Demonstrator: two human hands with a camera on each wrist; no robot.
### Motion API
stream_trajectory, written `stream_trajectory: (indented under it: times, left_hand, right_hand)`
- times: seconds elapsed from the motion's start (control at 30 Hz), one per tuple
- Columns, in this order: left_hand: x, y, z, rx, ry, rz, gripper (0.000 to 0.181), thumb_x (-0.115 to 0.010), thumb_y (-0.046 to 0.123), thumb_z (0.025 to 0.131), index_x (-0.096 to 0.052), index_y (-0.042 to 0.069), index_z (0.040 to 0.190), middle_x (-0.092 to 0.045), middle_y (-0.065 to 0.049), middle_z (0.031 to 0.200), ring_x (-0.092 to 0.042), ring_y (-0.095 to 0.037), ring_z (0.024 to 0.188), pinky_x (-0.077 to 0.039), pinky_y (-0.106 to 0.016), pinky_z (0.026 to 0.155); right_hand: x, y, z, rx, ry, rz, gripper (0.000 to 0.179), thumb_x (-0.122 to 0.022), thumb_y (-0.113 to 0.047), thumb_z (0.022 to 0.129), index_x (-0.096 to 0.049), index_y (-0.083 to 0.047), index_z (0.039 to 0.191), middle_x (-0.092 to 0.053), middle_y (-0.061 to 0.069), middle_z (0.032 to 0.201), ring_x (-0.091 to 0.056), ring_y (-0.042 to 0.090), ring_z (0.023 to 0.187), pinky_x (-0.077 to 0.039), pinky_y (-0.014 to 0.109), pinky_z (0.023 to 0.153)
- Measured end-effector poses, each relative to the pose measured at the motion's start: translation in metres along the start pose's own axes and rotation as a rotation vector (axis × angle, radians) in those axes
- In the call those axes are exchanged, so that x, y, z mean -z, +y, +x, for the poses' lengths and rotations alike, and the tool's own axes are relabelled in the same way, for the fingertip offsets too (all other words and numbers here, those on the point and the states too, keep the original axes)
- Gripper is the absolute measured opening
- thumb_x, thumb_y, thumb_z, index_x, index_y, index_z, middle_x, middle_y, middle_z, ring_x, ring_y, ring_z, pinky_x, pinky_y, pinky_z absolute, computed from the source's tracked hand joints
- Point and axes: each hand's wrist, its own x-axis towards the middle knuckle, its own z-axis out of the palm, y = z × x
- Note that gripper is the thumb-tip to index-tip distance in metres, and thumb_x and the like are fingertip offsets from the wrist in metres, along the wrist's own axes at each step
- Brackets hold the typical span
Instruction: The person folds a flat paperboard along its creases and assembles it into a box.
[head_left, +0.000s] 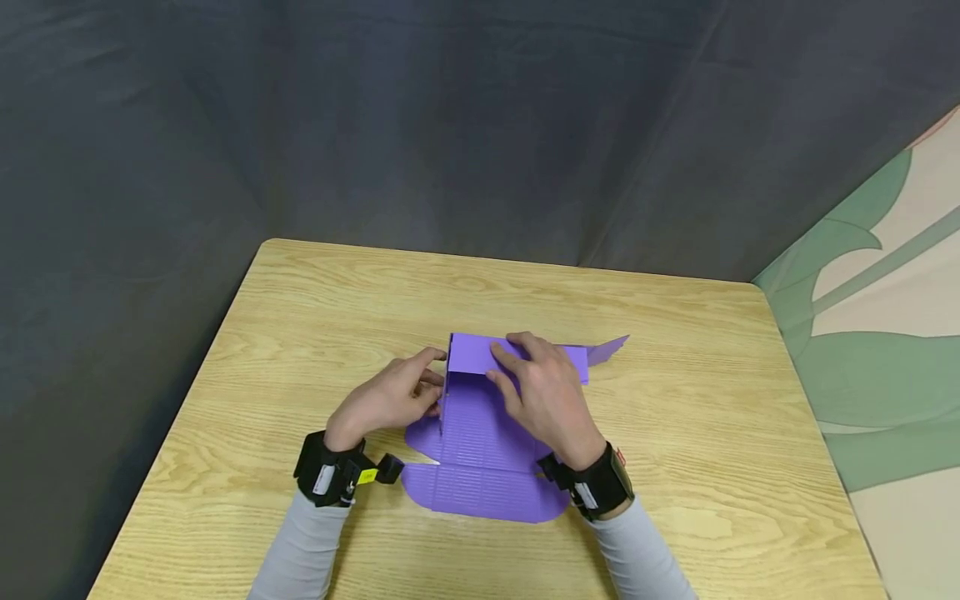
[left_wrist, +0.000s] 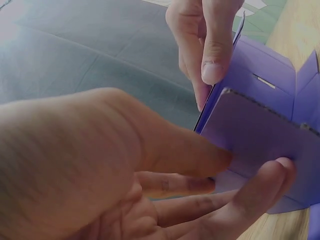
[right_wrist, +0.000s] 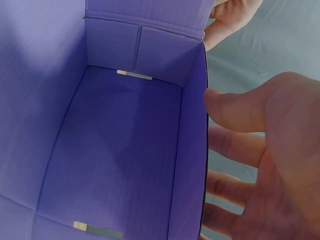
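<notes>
My left hand (head_left: 388,395), loosely bent, should square the corrugated box (head_left: 480,429) at nine o'clock while my spread right hand (head_left: 546,392) steadies twelve, neither gripping.

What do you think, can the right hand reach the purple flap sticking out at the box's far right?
Probably yes: the right hand touches the box just left of the flap, and nothing visible blocks the way.

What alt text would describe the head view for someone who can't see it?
Two hands work on a partly folded purple cardboard box on a wood-grain table: the left hand at its left side, the right hand touching its far panel. A flap juts out to the right; dark cloth hangs behind.
</notes>
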Motion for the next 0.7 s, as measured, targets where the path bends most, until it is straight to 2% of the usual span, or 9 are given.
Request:
stream_trajectory:
  times: [0.2, 0.43, 0.7]
  left_hand:
    - [0.001, -0.003, -0.001, -0.054, 0.023, 0.048, 0.047, -0.065, 0.004, 0.104, -0.05, 0.0, 0.148, -0.071, -0.027, 0.132, -0.075, -0.035, 0.114, -0.064, -0.04, 0.088]
    - [-0.003, 0.0, 0.006, -0.031, 0.09, -0.002, 0.047, -0.08, 0.001, 0.094, -0.059, -0.005, 0.136, -0.068, -0.025, 0.133, -0.077, -0.033, 0.109, -0.064, -0.033, 0.089]
    - [-0.008, 0.002, 0.012, 0.001, 0.187, -0.088, 0.048, -0.087, -0.001, 0.087, -0.064, -0.003, 0.129, -0.067, -0.02, 0.132, -0.078, -0.031, 0.106, -0.064, -0.026, 0.085]
  right_hand:
    - [-0.002, 0.001, 0.0, 0.006, 0.005, -0.003, 0.039, -0.072, -0.034, 0.103, -0.077, -0.01, 0.132, -0.07, 0.017, 0.133, -0.069, 0.037, 0.121, -0.055, 0.055, 0.103]
    - [-0.001, 0.001, 0.0, 0.015, -0.002, -0.009, 0.039, -0.071, -0.034, 0.103, -0.077, -0.009, 0.132, -0.069, 0.017, 0.133, -0.069, 0.037, 0.12, -0.055, 0.054, 0.103]
    - [0.001, 0.001, 0.001, 0.027, -0.001, -0.023, 0.039, -0.072, -0.034, 0.103, -0.077, -0.009, 0.132, -0.07, 0.017, 0.132, -0.069, 0.038, 0.119, -0.056, 0.054, 0.103]
